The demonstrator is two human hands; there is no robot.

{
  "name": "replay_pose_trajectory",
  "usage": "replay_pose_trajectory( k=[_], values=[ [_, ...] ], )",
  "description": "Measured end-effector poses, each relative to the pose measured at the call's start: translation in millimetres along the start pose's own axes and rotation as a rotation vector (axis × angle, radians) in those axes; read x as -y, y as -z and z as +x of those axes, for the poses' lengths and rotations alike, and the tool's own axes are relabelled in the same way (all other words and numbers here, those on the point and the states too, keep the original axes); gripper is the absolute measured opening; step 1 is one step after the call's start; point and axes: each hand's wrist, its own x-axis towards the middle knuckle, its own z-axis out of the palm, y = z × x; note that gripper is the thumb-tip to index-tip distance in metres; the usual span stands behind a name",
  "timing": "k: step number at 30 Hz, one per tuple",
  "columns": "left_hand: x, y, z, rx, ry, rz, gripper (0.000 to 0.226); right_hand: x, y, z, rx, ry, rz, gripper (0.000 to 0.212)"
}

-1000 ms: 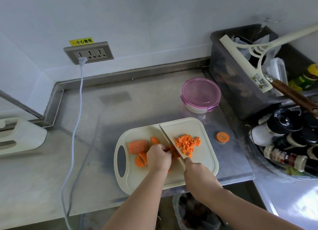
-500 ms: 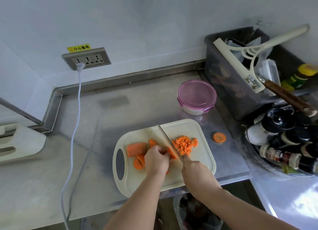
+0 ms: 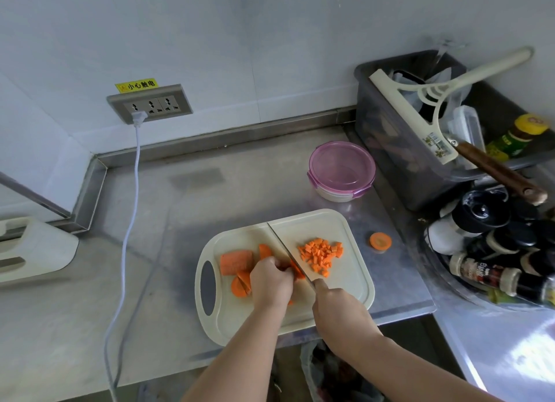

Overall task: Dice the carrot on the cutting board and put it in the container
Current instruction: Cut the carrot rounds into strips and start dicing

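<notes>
Two hands work over one cream cutting board [image 3: 356,286]. The left hand [image 3: 271,283] has its grip curled down on a carrot piece [image 3: 298,272], and the right hand [image 3: 339,314] has its grip closed round the handle of one knife [image 3: 286,247]. The blade runs diagonally away across the board, its edge against that piece, just beside the left fingers. To the right of the blade lies one heap of small carrot dice [image 3: 321,254], too many to count. To the left lie one thick carrot chunk [image 3: 235,262], one half-round piece [image 3: 265,250] and a few cut rounds [image 3: 241,285], partly hidden by the left hand. One carrot end [image 3: 380,241] sits off the board on the steel tabletop [image 3: 180,221]. Beyond the board stands one round container [image 3: 342,170], its pink lid on. On the wall, one socket panel [image 3: 150,104] has three outlets, with one white plug [image 3: 138,117] in the leftmost.
</notes>
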Motion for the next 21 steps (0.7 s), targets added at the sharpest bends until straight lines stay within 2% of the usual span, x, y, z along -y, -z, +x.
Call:
replay_pose_trajectory(
  k=[4, 11, 21],
  values=[
    [2, -1, 2, 0.005, 0.006, 0.000, 0.007, -1, -8, 7, 0.031, 0.001, -0.091, 0.046],
    [1, -1, 3, -0.015, -0.004, 0.046, 0.005, -3, -15, 17, 0.031, -0.035, -0.042, 0.034],
    [-1, 3, -3, -0.007, -0.051, 0.065, 0.004, -4, -9, 18, -0.007, -0.018, -0.024, 0.034]
  ],
)
